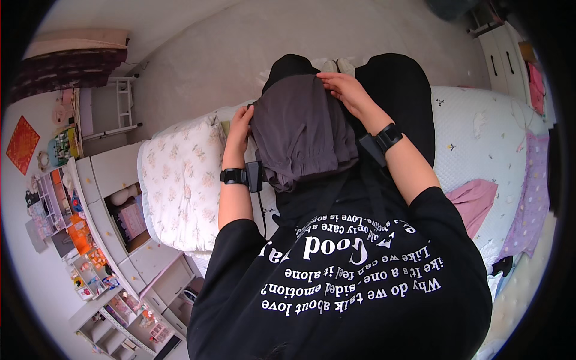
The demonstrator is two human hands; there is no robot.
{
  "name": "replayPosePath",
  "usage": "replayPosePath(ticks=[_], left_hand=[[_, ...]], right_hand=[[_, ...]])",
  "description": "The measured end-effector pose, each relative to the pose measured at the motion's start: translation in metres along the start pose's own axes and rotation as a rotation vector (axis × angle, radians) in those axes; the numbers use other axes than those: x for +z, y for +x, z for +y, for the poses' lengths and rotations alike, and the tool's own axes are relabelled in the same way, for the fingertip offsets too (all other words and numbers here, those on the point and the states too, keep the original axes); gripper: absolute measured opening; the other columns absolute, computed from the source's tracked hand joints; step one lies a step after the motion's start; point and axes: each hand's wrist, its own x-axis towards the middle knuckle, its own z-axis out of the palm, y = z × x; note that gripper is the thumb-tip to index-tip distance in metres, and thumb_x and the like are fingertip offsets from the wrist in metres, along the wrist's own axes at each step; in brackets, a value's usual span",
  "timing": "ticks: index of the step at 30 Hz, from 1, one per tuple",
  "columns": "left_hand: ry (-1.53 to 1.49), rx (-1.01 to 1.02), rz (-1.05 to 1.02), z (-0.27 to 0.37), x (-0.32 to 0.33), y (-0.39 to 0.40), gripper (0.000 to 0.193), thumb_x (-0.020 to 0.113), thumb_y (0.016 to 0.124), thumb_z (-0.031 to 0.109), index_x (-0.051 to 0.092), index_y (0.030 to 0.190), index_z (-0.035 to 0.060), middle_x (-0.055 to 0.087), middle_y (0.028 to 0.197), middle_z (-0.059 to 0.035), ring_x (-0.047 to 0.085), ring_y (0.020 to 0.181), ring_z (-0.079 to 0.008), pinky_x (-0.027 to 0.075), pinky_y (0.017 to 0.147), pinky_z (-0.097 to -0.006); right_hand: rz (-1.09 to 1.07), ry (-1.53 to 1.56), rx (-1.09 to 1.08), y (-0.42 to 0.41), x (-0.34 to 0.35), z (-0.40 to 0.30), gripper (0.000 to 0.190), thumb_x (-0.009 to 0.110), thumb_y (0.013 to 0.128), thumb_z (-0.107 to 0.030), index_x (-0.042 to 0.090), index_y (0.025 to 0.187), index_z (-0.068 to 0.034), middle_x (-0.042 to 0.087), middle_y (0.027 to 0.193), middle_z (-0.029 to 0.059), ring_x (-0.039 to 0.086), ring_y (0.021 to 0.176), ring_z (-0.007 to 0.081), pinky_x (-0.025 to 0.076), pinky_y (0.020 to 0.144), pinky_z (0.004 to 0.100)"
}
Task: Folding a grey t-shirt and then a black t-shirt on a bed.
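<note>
A dark grey garment (297, 121) with a gathered elastic waistband and a drawstring lies folded across my lap, over black trousers (396, 103). My left hand (242, 122) is at the garment's edge on the picture's left, its thumb and fingers together on the cloth. On the other side, my right hand (344, 90) lies along the far corner of the garment, fingertips on its edge; whether it pinches the cloth is unclear. Each forearm wears a black strap with a small device.
I sit on a bed with a white quilted cover (477, 121). A folded floral quilt (180, 184) lies on one side, a pink cloth (474, 202) and a purple dotted cloth (526, 193) on the other. White drawers (112, 171) and a metal-framed rack (123, 103) stand beyond the quilt.
</note>
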Motion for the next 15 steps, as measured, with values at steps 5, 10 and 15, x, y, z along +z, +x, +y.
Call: replayPosePath(ticks=[5, 10, 15], left_hand=[[-0.290, 0.080, 0.061, -0.006, -0.001, -0.004, 0.036, 0.052, 0.091, 0.046, 0.051, 0.115, 0.0186, 0.052, 0.105, 0.0019, 0.051, 0.090, -0.0121, 0.039, 0.076, -0.0354], [-0.442, -0.186, -0.130, 0.007, 0.006, -0.037, 0.060, 0.054, 0.089, 0.047, 0.038, 0.135, 0.0111, 0.043, 0.133, -0.0070, 0.046, 0.116, -0.0209, 0.036, 0.097, -0.0399], [-0.566, -0.174, -0.269, -0.010, 0.009, -0.057, 0.069, 0.061, 0.086, 0.040, 0.036, 0.136, -0.0002, 0.040, 0.138, -0.0124, 0.041, 0.124, -0.0255, 0.032, 0.103, -0.0350]], right_hand=[[0.191, -0.172, 0.025, 0.001, -0.017, 0.008, 0.034, 0.052, 0.090, -0.024, 0.056, 0.121, -0.009, 0.059, 0.101, -0.0004, 0.053, 0.090, 0.0100, 0.038, 0.084, 0.0243], [0.137, -0.025, 0.208, -0.020, -0.009, 0.018, 0.054, 0.059, 0.087, -0.036, 0.047, 0.128, -0.003, 0.056, 0.119, 0.0078, 0.051, 0.111, 0.0183, 0.037, 0.094, 0.0316], [-0.087, 0.161, 0.208, -0.056, 0.001, 0.006, 0.068, 0.068, 0.082, -0.032, 0.038, 0.133, 0.001, 0.049, 0.130, 0.0128, 0.048, 0.119, 0.0207, 0.037, 0.100, 0.0321]])
